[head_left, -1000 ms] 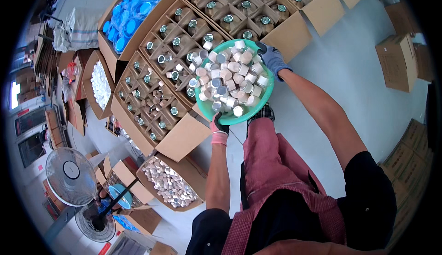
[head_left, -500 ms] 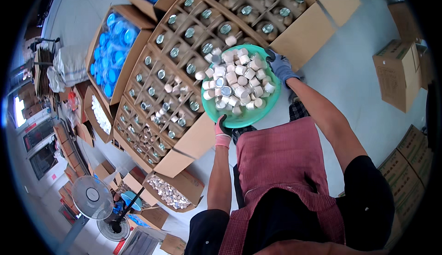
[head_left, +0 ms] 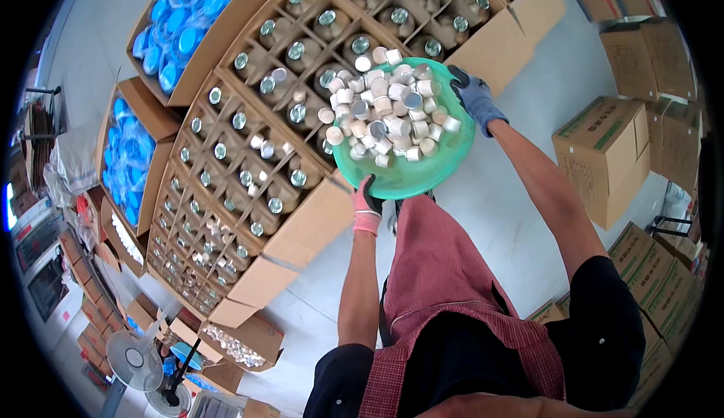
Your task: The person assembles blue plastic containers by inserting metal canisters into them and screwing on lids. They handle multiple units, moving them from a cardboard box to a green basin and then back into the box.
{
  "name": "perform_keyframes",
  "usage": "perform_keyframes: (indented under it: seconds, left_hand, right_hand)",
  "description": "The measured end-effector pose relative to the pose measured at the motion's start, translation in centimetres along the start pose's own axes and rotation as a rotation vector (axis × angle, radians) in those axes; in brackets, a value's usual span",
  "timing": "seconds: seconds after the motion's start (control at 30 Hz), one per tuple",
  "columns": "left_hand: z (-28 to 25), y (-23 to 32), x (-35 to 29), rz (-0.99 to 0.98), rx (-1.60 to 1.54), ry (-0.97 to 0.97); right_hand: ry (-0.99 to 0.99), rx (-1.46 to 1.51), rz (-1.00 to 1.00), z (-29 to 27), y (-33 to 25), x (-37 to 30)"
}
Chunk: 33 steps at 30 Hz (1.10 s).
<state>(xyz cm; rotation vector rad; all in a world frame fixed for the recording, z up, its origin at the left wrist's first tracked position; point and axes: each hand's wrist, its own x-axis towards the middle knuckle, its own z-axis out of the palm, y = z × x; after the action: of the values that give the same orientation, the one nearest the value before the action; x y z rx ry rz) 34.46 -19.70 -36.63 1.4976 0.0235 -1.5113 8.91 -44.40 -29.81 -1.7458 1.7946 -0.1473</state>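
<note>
Both my hands hold a green plastic basin (head_left: pixel 452 158) by its rim, tilted away over cartons of glass bottles. My left hand (head_left: pixel 366 208), in a pink glove with a dark palm, is closed on the near left rim. On the far right rim my right hand (head_left: pixel 475 99), gloved in blue-grey, is closed too. Pale cylindrical stoppers (head_left: pixel 385 109) are heaped toward the basin's far left side. A few loose stoppers (head_left: pixel 363 63) show past that rim, over the bottles. The glass bottles (head_left: pixel 326 19) stand upright in cardboard dividers, with more stoppers scattered among them at left.
Two cartons of blue caps (head_left: pixel 188 37) stand beyond the bottle cartons. A carton of stoppers (head_left: pixel 234 346) and a fan (head_left: pixel 136 359) are at lower left. Closed cardboard boxes (head_left: pixel 603 161) stand on the floor (head_left: pixel 520 192) at right.
I have shifted along the bottle cartons, which have slid left and down in view. The basin has gone along with me, and its stoppers have slid toward the far left rim.
</note>
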Motion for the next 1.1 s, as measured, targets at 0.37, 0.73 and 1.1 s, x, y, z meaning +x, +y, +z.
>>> perform_keyframes:
  seconds: [0.37, 0.73, 1.1]
  left_hand:
    - [29.8, 3.4, 7.8, -0.175, -0.198, -0.020]
    - [52.9, 1.4, 15.3, -0.204, -0.111, -0.081]
    - [64.6, 1.3, 18.1, -0.169, -0.050, -0.156]
  right_hand:
    - [0.245, 0.015, 0.055, -17.2, 17.8, 13.6]
    - [0.345, 0.300, 0.036, -28.6, 36.2, 27.0]
    - [0.067, 0.296, 0.524, -34.4, 43.6, 34.6]
